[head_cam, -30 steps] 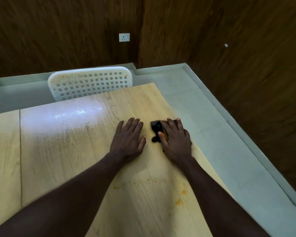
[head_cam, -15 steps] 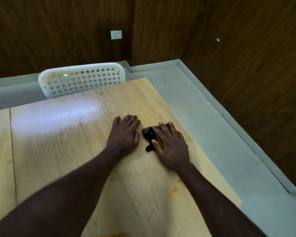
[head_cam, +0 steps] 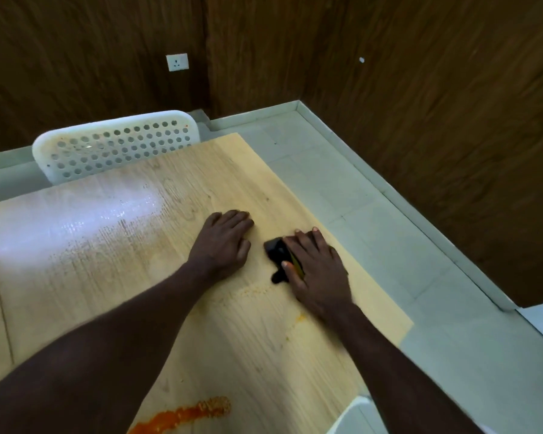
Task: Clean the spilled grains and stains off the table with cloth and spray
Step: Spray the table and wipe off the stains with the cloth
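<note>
A light wooden table [head_cam: 123,261] fills the view. My right hand [head_cam: 318,266] presses flat on a small black cloth [head_cam: 276,255] near the table's right edge, with a bit of yellow showing under the fingers. My left hand [head_cam: 224,241] rests palm down on the bare wood just left of the cloth, fingers together. A thin line of pale yellow grains [head_cam: 251,291] lies just in front of the cloth. A thick orange streak of grains [head_cam: 185,415] sits at the near edge, and small orange stains [head_cam: 300,317] show beside my right forearm. No spray bottle is in view.
A white perforated chair back [head_cam: 116,145] stands against the table's far edge. Another white chair edge [head_cam: 348,415] pokes in at the bottom right. Pale tiled floor [head_cam: 405,239] runs along the right, bounded by dark wooden walls with a socket [head_cam: 177,62].
Both hands have slid toward me along the table with the cloth. The view has tilted down, bringing the orange streak at the near edge into sight.
</note>
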